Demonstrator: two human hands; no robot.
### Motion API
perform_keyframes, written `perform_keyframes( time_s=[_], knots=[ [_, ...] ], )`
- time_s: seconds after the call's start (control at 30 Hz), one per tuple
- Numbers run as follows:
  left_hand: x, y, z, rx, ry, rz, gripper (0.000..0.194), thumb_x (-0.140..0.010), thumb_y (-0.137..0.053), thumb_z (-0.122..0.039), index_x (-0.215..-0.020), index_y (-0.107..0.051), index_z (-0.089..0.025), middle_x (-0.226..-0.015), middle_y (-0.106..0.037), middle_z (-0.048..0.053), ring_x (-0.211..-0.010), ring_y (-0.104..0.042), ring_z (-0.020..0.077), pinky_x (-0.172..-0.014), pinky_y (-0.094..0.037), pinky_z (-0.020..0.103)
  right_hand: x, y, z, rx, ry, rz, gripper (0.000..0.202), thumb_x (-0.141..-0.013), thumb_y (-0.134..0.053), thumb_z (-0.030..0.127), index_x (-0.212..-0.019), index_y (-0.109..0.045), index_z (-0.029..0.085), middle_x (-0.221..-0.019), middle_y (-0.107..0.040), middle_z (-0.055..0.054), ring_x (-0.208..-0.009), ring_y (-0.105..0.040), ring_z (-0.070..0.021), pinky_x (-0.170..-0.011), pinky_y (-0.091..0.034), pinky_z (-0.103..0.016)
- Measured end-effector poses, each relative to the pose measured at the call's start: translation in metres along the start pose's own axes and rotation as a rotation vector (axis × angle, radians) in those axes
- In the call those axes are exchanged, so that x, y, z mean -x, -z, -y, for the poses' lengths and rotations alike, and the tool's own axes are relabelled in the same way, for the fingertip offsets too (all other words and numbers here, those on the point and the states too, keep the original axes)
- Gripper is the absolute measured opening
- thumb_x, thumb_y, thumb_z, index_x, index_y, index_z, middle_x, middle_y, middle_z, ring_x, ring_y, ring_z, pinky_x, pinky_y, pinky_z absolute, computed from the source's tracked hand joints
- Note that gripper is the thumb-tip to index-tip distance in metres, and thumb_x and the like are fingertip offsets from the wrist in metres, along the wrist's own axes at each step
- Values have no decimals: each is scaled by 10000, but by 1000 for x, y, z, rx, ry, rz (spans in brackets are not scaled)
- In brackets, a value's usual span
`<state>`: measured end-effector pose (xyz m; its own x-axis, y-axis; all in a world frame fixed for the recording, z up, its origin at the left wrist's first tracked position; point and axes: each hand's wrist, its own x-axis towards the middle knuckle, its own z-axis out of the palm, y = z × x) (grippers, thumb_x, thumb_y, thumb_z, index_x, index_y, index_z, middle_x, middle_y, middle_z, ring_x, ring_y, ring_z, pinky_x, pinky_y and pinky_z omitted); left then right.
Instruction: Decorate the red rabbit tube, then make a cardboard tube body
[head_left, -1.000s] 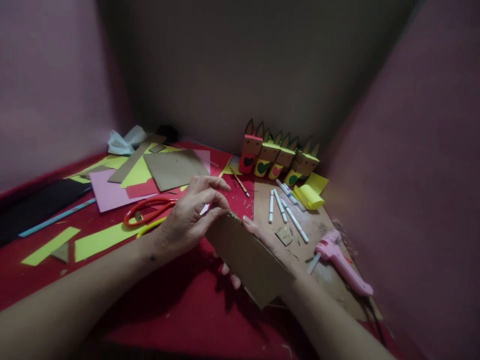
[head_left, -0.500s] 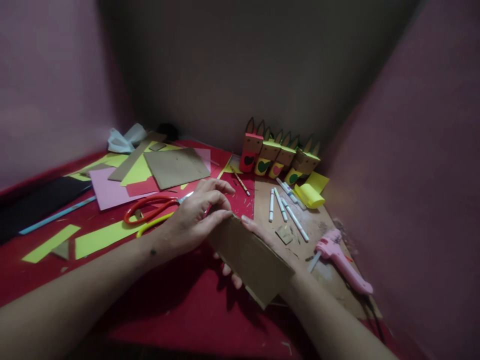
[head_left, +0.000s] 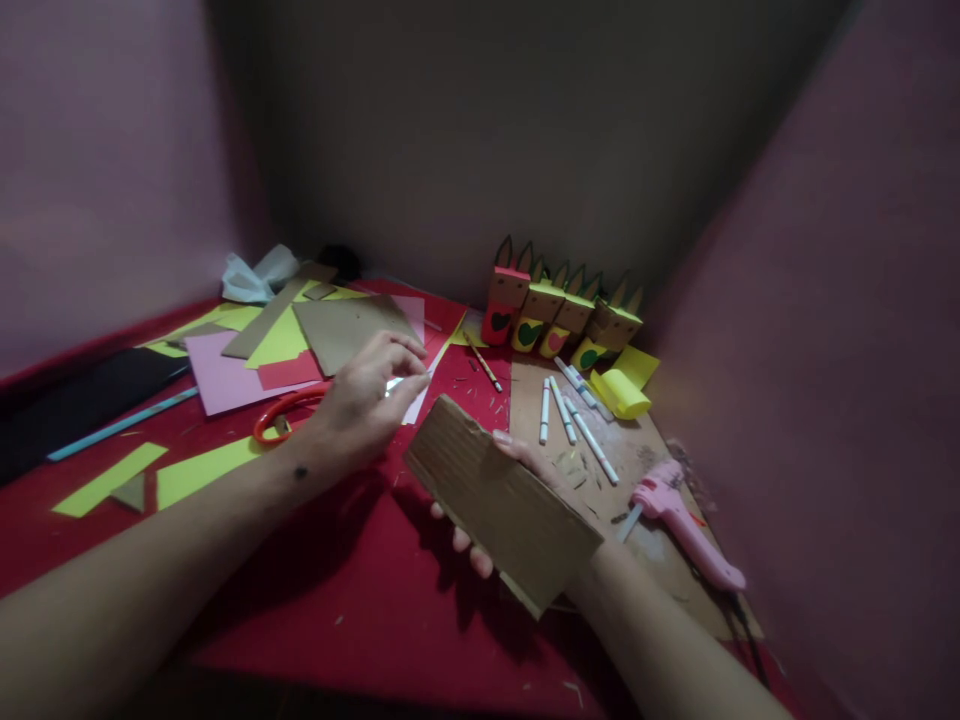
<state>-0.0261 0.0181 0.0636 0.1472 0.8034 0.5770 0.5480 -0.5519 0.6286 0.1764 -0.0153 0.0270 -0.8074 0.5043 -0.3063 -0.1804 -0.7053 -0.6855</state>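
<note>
A piece of brown corrugated cardboard [head_left: 502, 500] lies tilted across my right hand [head_left: 534, 468]. The thumb presses along its far edge and the fingertips show beneath the near edge, so the hand is closed on it. To the left, my left hand [head_left: 367, 390] is raised over the scissors [head_left: 289, 410], apart from the cardboard. Its fingers are bent, with a gap to the thumb and nothing visible between them. My left forearm and hand hide much of the scissors; one red handle loop and a bit of blade show.
Several box-shaped figures with pointed ears [head_left: 555, 310] stand by the back wall. White markers [head_left: 561, 410], yellow rolled paper [head_left: 622, 392] and a pink glue gun [head_left: 686, 520] lie on a board at right. Coloured paper [head_left: 225, 375] and a cardboard sheet [head_left: 337, 330] lie left.
My left hand has let go of the cardboard's upper end and moved left, over the scissors. The cardboard has turned to show more of its face, still in my right hand.
</note>
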Motion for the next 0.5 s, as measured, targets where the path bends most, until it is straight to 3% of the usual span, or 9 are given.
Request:
perform_keyframes(
  time_s=[0.1,0.23,0.4,0.5],
  knots=[
    [-2,3,-3,59,56,-16,195,-857,-508,-314,-737,-599,-190,-972,-587,68,-970,-561,222,-923,-415,351,-1,3,4,33,-79,64,719,-791,-320,712,-1099,-519,93,-815,-673,-103,-607,-645,-157,-531,-511,-266],
    [4,-3,-12,229,99,197,228,-810,-606,-399,-923,-675,-214,-991,-626,44,-929,-579,216,-858,-437,318,-5,6,6,45,-103,68,708,-793,-324,688,-1100,-530,85,-802,-665,-90,-604,-652,-175,-539,-536,-311],
    [6,-6,-16,427,308,491,215,-758,-652,-420,-756,-704,-211,-723,-655,20,-684,-576,181,-591,-418,253,-5,2,5,72,-65,3,628,-836,-321,640,-1050,-558,99,-765,-666,-75,-564,-648,-162,-509,-527,-282],
    [6,-4,-12,569,429,540,192,-735,-683,-390,-733,-704,-199,-669,-652,11,-620,-564,159,-548,-403,236,-4,3,5,123,-161,60,696,-828,-302,694,-989,-572,73,-682,-665,-83,-519,-643,-171,-498,-514,-289]
  ],
)
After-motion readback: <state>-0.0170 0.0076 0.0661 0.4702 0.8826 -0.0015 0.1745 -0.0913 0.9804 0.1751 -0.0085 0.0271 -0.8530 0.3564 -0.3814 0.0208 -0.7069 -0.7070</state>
